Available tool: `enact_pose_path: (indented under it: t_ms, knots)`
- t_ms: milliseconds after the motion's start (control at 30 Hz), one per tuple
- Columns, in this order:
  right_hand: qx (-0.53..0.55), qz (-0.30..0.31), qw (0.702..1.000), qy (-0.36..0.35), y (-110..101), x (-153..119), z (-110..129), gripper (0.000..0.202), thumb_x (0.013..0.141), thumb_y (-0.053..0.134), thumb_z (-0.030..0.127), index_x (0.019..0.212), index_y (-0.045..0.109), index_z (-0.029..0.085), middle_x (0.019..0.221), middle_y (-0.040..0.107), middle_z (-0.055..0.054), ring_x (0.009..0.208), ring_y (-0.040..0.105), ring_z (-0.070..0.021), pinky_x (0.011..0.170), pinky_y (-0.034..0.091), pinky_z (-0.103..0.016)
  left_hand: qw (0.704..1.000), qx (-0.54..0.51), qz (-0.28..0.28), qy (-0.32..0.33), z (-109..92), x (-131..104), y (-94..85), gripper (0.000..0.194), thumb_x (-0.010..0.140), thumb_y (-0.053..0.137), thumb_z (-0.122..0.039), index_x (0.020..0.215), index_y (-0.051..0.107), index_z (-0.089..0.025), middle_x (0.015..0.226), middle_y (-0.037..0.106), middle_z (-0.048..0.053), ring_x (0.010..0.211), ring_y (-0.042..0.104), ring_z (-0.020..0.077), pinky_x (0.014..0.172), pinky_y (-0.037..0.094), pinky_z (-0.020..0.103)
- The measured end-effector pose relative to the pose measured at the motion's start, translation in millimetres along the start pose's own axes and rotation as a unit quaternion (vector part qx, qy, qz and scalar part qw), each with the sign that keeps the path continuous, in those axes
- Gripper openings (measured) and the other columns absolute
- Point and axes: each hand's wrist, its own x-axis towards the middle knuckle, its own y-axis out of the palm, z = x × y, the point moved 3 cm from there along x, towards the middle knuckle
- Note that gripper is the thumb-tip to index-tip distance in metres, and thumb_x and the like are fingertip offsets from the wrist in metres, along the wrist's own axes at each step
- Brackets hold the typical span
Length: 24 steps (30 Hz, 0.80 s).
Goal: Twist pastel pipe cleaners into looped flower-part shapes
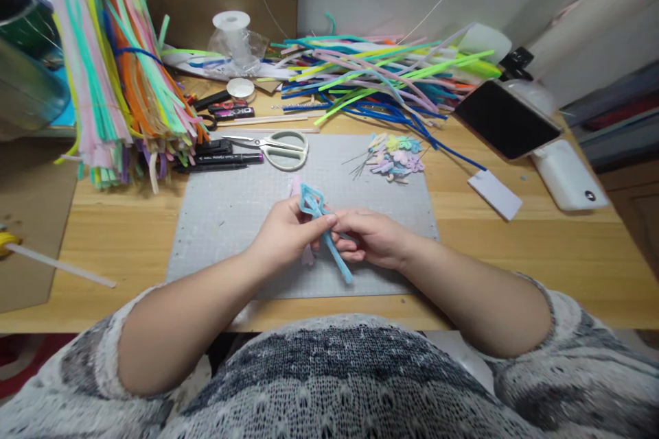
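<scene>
Over the grey cutting mat (216, 219), both my hands meet at a light blue pipe cleaner piece (337, 259) bent into an angular loop at its top, with a straight stem slanting down to the right. My left hand (288, 230) is closed on it, thumb pressed across the stem. Behind the left fingers a pink fuzzy piece (295, 185) shows in part. My right hand (378, 236) is closed at the same spot, thumb and forefinger pinched by the left thumb tip; its other fingers curl beneath the stem. What exactly the right pinch grips is partly hidden.
Scissors (285, 149) and marker pens (234, 159) lie at the mat's back left. Small pastel pipe cleaner shapes (399, 156) are heaped back right. Loose pipe cleaners (360, 75) and standing bundles (97, 82) are behind. A phone (507, 120), white card (494, 194) and glue gun nozzle stick (66, 266) flank the mat.
</scene>
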Motion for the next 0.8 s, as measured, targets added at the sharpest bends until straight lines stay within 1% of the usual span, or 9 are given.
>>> enact_pose_path:
  t_ms: [233,467,600,667,733,800]
  knots:
    - [0.007,0.013,1.0,-0.007,0.1,0.4,0.1,0.013,0.078,0.047,0.013,0.074,0.059,0.01,0.052,0.036,0.005,0.043,0.022,-0.0048,0.035,0.02,-0.015,1.0,-0.003,0.004,-0.005,1.1,0.0,0.5,0.02,0.071,0.07,-0.028,0.075,0.059,-0.012,0.054,0.058,-0.003,0.041,0.047,0.0053,0.041,0.039,0.018]
    - [0.005,0.018,1.0,-0.008,-0.4,1.4,-0.6,0.011,0.078,0.048,0.013,0.074,0.058,0.012,0.051,0.036,0.006,0.043,0.022,-0.0054,0.036,0.022,-0.016,1.0,-0.006,0.007,-0.006,0.3,0.9,0.4,0.02,0.068,0.072,-0.027,0.07,0.059,-0.011,0.053,0.058,-0.002,0.041,0.048,0.0053,0.042,0.039,0.019]
    - [-0.005,0.02,1.0,-0.01,0.4,1.8,-0.6,0.012,0.08,0.049,0.015,0.074,0.058,0.011,0.052,0.037,0.005,0.043,0.022,-0.0052,0.036,0.021,-0.016,1.0,-0.008,0.01,-0.002,-0.1,0.6,0.8,0.021,0.068,0.072,-0.027,0.067,0.058,-0.012,0.051,0.057,-0.003,0.041,0.048,0.0054,0.041,0.039,0.019]
    - [-0.007,0.02,1.0,-0.009,0.0,1.7,-0.8,0.011,0.08,0.05,0.016,0.074,0.058,0.011,0.052,0.036,0.006,0.043,0.022,-0.005,0.036,0.021,-0.016,1.0,-0.007,0.012,0.001,-0.4,0.4,0.8,0.021,0.068,0.072,-0.027,0.066,0.057,-0.012,0.051,0.057,-0.003,0.041,0.048,0.0055,0.041,0.038,0.019]
    - [-0.002,0.019,1.0,-0.01,-1.0,1.5,-0.6,0.012,0.081,0.049,0.018,0.074,0.057,0.012,0.051,0.035,0.005,0.042,0.025,-0.0054,0.036,0.021,-0.016,1.0,-0.011,0.001,-0.001,-0.4,0.6,-0.3,0.021,0.069,0.072,-0.027,0.068,0.057,-0.012,0.051,0.057,-0.003,0.041,0.047,0.0054,0.041,0.038,0.018]
    - [0.008,0.013,1.0,-0.014,-2.5,1.2,0.2,0.014,0.082,0.049,0.021,0.073,0.055,0.013,0.053,0.039,0.004,0.043,0.03,-0.0061,0.037,0.021,-0.017,0.999,-0.027,-0.022,-0.003,-0.3,1.0,-2.2,0.021,0.07,0.071,-0.028,0.071,0.057,-0.012,0.051,0.056,-0.004,0.041,0.046,0.0051,0.041,0.037,0.018]
